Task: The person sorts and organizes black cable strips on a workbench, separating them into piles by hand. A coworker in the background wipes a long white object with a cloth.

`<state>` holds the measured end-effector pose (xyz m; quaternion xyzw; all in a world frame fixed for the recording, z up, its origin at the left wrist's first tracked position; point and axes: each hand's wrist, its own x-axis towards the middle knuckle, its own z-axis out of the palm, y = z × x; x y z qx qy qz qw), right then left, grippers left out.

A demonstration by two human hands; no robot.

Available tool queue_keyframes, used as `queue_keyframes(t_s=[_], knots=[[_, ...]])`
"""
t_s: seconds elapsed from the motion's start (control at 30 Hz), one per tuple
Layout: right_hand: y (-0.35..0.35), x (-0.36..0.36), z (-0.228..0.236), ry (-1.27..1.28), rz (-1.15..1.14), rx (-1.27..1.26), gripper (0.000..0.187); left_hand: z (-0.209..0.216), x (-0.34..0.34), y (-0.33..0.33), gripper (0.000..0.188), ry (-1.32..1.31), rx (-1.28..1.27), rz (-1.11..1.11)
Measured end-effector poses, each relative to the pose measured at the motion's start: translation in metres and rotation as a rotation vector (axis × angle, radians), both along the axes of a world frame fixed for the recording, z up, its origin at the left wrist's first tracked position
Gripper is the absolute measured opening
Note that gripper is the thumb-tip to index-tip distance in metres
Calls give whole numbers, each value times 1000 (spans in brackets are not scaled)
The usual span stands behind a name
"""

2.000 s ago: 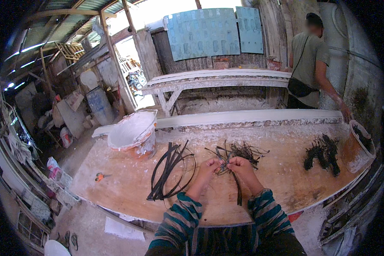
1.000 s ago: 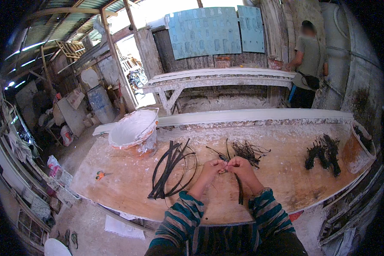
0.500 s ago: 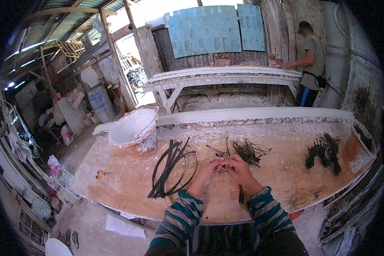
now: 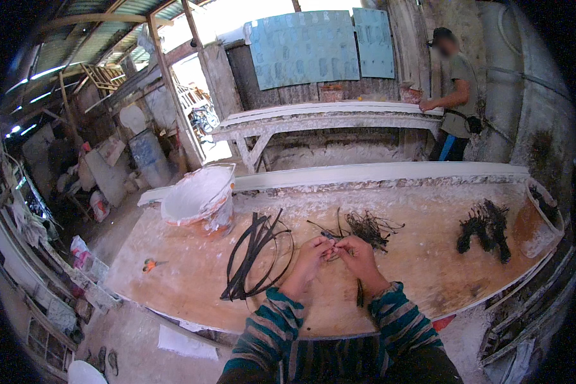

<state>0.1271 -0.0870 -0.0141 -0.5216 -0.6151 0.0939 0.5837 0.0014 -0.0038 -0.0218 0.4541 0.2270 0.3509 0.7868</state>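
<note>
My left hand (image 4: pixel 308 257) and my right hand (image 4: pixel 358 254) meet over the middle of a dusty wooden worktable (image 4: pixel 192 281). Between their fingertips they pinch a thin dark wire piece (image 4: pixel 329 240). Just beyond the hands lies a loose tangle of short dark wires (image 4: pixel 371 227). A bundle of long black strips and loops (image 4: pixel 256 256) lies left of my left hand. A short dark piece (image 4: pixel 360 293) rests by my right wrist. Both sleeves are striped teal and grey.
A plaster-caked white basin (image 4: pixel 195 195) stands at the table's back left, small orange-handled scissors (image 4: pixel 150 264) lie near the left edge. A dark wire heap (image 4: pixel 483 227) and an orange bucket (image 4: pixel 537 221) sit at the right. Another person (image 4: pixel 451 96) stands at a far bench.
My hands have stayed together over the wire piece, shifting only slightly. The person in the background has moved along the far bench and turned to face left.
</note>
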Motion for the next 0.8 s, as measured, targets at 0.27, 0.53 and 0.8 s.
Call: queue_keyframes(t_s=[0.27,0.53,0.8], knots=[[10,6,-18,715,176,-156,7,0,3,-5,6,51,119,78],[11,10,-17,771,232,-147,8,-8,6,-4,9,51,220,87],[6,6,-10,346,-15,-196,10,-6,2,0,13,82,165,105]])
